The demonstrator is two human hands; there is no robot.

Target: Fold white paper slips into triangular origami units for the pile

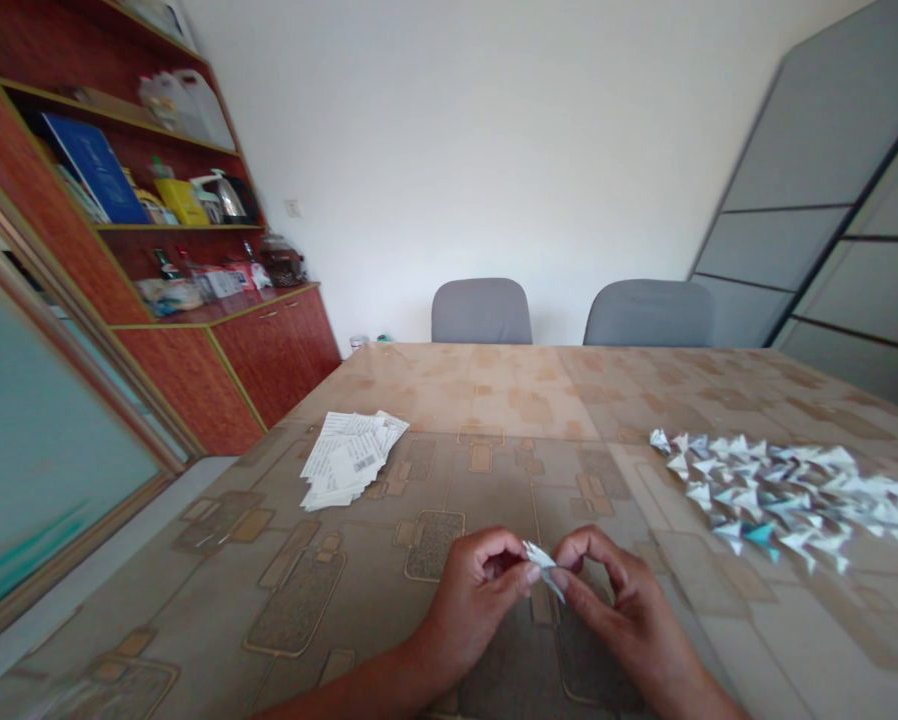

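A small folded piece of printed paper (545, 567) is held above the near part of the table, pinched from both sides. My left hand (479, 600) is closed on its left end with thumb and forefinger. At its right side my right hand (621, 605) grips it the same way. Flat printed paper pieces (351, 458) lie in a loose, overlapping pile to the left, beyond my left hand. Many small folded paper shapes (794, 490) are spread in rows at the right; one of them is teal.
The patterned table (494, 380) stretches away to two grey chairs (481, 311) at its far edge. A red-brown shelf unit (246, 350) with bottles, a kettle and boxes stands at the back left. Grey panels (801, 130) are at the right.
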